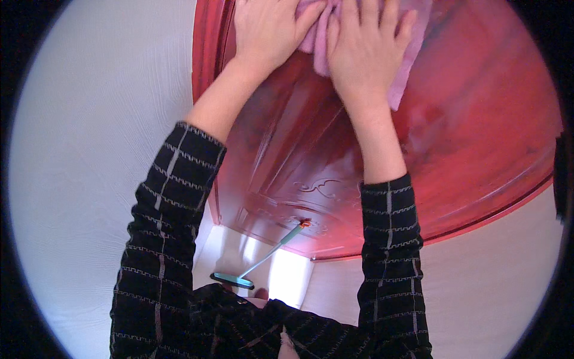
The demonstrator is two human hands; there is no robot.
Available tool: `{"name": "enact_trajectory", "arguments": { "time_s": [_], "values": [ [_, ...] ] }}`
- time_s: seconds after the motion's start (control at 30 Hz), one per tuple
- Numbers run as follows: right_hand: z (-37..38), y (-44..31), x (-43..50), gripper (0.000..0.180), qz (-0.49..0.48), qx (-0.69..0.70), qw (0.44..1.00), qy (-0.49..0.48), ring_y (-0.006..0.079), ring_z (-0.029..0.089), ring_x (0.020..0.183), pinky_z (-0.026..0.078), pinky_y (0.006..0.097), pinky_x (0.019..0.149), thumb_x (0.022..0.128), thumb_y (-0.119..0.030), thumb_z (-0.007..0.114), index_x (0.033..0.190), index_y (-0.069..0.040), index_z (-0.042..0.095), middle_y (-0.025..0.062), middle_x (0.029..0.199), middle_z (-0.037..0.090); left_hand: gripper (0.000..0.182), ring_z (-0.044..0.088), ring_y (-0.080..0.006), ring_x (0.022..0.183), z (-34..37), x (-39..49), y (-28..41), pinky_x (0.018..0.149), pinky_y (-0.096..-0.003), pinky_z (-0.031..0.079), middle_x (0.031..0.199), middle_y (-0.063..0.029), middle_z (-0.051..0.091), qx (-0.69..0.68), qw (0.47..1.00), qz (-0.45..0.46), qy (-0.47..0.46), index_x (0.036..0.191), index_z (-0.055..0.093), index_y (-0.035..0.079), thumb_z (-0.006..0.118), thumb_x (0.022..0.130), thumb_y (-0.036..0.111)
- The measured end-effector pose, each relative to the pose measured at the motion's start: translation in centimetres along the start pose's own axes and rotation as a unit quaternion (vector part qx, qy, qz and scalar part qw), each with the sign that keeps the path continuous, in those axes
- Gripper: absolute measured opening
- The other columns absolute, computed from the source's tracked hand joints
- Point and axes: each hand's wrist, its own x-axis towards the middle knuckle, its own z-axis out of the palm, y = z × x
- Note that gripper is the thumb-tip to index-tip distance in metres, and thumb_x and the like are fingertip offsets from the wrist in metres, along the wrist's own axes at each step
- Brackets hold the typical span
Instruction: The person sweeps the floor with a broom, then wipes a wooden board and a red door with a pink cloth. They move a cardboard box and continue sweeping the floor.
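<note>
A pink cloth (320, 42) lies bunched against a glossy red door (457, 134) with raised, carved panels. My right hand (367, 58) presses on the cloth with its fingers spread over it, and one edge hangs down past the wrist. At the upper left, my left hand (269, 33) has its thumb on the bunched part of the cloth. Its fingertips are cut off by the top of the view. Both arms reach up in dark checked sleeves.
A broom (269, 258) with a teal handle leans against the door's lower part, its head on the light floor (291, 273). The red door frame (206, 49) borders a pale textured wall (103, 134) on the left. Another pale wall (484, 278) stands at right.
</note>
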Motion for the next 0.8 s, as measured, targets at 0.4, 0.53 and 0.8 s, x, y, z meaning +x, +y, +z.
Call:
{"name": "enact_trajectory", "arguments": {
  "time_s": [0.4, 0.53, 0.8],
  "values": [
    [1.4, -7.7, -18.5, 0.053, -0.115, 0.114, 0.971, -0.174, 0.0239, 0.035, 0.141, 0.023, 0.0481, 0.113, 0.090, -0.034, 0.056, 0.136, -0.010, 0.055, 0.0065, 0.150, 0.044, 0.062, 0.015, -0.0496, 0.144, -0.3, -24.5, 1.6, 0.114, -0.0670, 0.008, 0.157, -0.0268, 0.021, -0.032, 0.985, -0.114, -0.125, 0.146, 0.043, 0.007, 0.053, 0.089, 0.029],
    [-0.1, -7.1, -25.5, 0.058, -0.203, 0.121, 0.943, -0.237, 0.0203, 0.032, 0.142, 0.021, 0.0401, 0.115, 0.092, -0.036, 0.050, 0.143, -0.009, 0.047, 0.0036, 0.154, 0.040, 0.067, 0.011, -0.0517, 0.144, -1.7, -32.4, 5.5, 0.114, -0.0672, 0.007, 0.156, -0.0309, 0.018, -0.046, 0.958, -0.152, -0.240, 0.148, 0.037, 0.005, 0.055, 0.090, 0.032],
    [-3.7, 2.0, -29.7, 0.055, -0.183, 0.122, 0.947, -0.232, 0.0187, 0.033, 0.142, 0.024, 0.0396, 0.115, 0.090, -0.034, 0.051, 0.141, -0.012, 0.051, 0.0007, 0.153, 0.041, 0.068, 0.012, -0.0516, 0.144, 0.3, -31.0, 14.4, 0.113, -0.0691, 0.007, 0.155, -0.0317, 0.019, -0.079, 0.963, -0.099, -0.236, 0.148, 0.039, 0.009, 0.059, 0.089, 0.037]
  ]
}}
